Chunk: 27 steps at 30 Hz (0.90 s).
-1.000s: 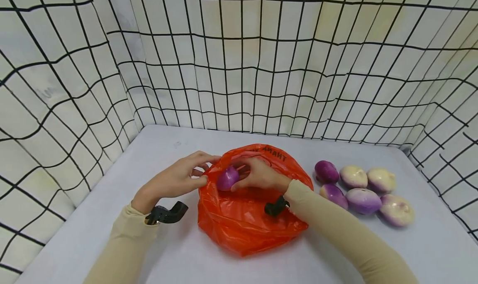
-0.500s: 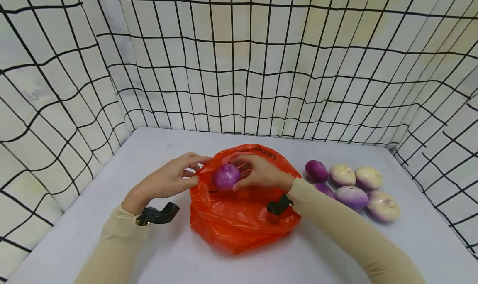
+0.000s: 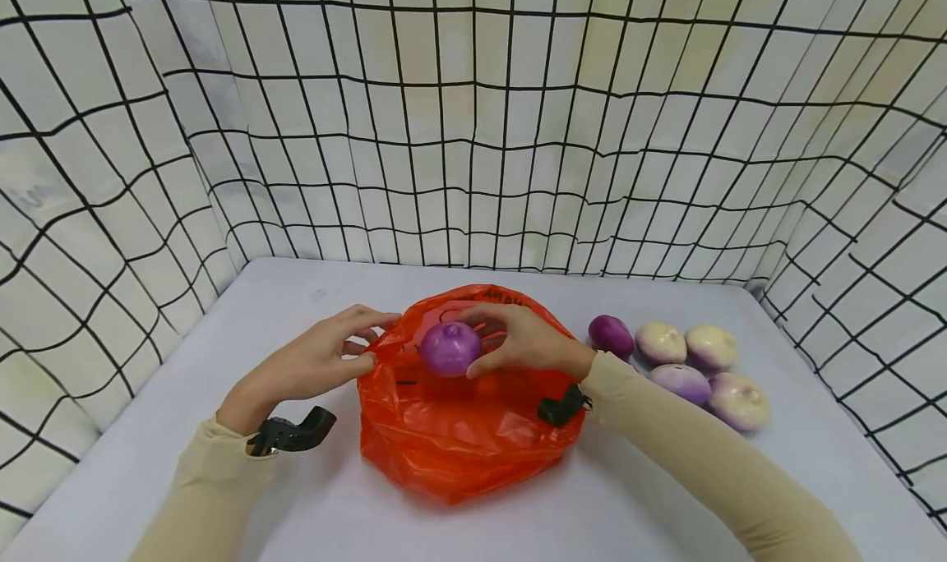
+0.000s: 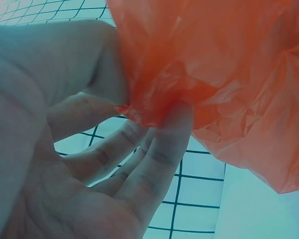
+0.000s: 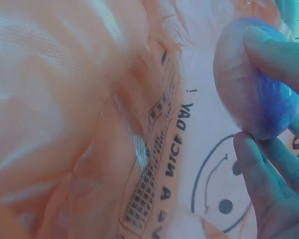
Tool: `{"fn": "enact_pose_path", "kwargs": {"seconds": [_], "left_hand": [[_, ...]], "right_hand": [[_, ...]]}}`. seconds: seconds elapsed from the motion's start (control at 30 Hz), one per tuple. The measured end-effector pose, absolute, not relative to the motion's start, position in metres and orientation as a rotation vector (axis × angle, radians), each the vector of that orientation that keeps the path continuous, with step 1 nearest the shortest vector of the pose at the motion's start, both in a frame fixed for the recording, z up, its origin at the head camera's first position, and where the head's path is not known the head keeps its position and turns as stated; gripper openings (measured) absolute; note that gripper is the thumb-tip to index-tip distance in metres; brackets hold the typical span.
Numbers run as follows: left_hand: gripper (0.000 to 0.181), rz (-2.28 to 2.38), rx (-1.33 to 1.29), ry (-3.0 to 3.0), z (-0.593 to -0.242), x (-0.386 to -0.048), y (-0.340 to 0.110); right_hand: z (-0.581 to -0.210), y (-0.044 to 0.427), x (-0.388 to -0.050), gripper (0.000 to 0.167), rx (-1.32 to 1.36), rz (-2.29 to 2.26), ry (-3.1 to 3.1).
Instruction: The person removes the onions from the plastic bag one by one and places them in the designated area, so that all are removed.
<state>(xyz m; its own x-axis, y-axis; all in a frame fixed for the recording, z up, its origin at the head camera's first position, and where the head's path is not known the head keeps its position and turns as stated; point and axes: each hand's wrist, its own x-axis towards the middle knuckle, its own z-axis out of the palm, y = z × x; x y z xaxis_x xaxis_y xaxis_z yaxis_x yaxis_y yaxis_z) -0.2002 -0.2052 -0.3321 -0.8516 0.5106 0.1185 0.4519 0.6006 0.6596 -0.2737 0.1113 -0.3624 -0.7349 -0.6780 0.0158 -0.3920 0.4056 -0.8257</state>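
A round, glossy turnip [image 3: 450, 349], purple on the side seen from the head, is gripped between the thumb and fingers of my right hand [image 3: 528, 340]. It is at the mouth of an orange-red plastic bag [image 3: 473, 439]. In the right wrist view the turnip [image 5: 254, 79] shows a pale side and a darker side, and printed lettering with a smiley face is on the bag behind it. My left hand [image 3: 318, 357] pinches the bag's left rim. The left wrist view has the thumb and fingers closing on the bag's film [image 4: 164, 94]. The bag's bottom is hidden.
Right of the bag, several cream and purple turnips [image 3: 710, 347] lie grouped on the white table [image 3: 296, 480]; my right sleeve partly covers one. Black netting [image 3: 444, 118] hangs over pale walls behind and at both sides. Each wrist wears a black camera mount [image 3: 292, 432].
The turnip in my right hand has come up from the bag's left inner side into fuller view. My left hand keeps its hold on the rim. The whole view has shifted slightly.
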Motion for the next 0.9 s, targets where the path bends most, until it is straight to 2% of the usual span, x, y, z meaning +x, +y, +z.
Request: {"fn": "enact_pose_path", "kwargs": {"seconds": [0.9], "left_hand": [[0.055,1.097,0.872,2.729,-0.331,-0.2,-0.202]], "right_hand": [[-0.335,0.18,-0.259,0.074,-0.867,-1.293,2.447]]}}
